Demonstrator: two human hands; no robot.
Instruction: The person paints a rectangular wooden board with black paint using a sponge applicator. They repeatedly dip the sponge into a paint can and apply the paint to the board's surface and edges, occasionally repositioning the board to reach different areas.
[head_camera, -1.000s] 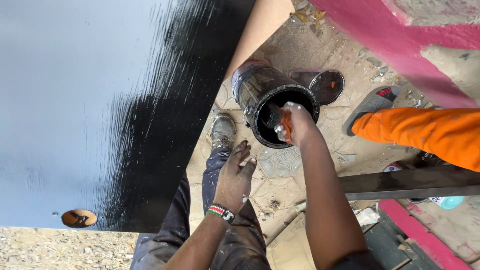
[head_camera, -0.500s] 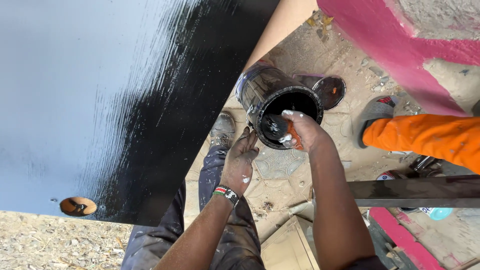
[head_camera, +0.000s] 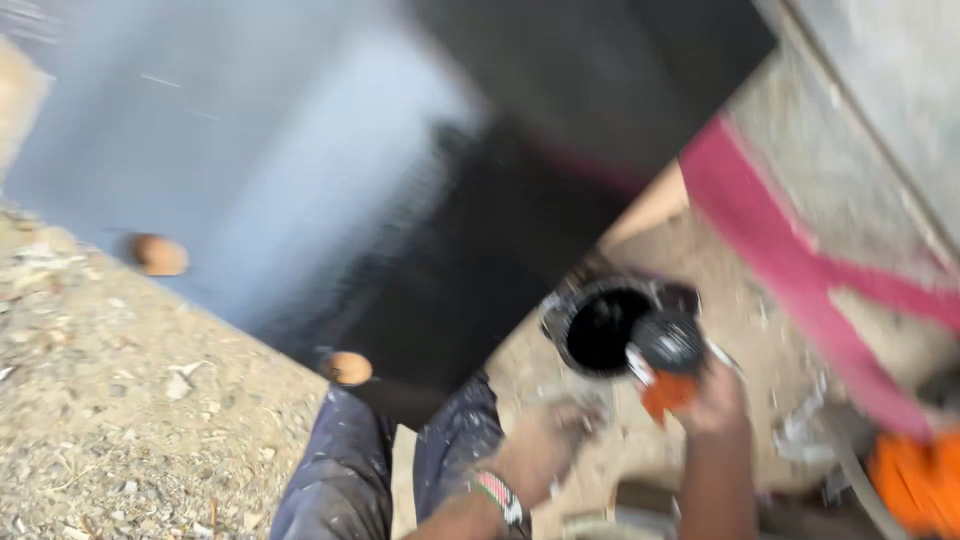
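Paint can (head_camera: 600, 328) sits open on the ground just up-left of my right hand (head_camera: 712, 400), whose grip is closed on a black roller with an orange handle (head_camera: 668, 362) at the can's right rim, handle pointing back toward me, so the right hand is clearly nearer. My left hand (head_camera: 548, 432) hangs lower-left over my knee, blurred, so I cannot tell its grip. Versus a second ago the view has swung left, showing more of the half-blackened board (head_camera: 330, 180) and gravel (head_camera: 110, 420), and the roller head now looks clear of the can's mouth.
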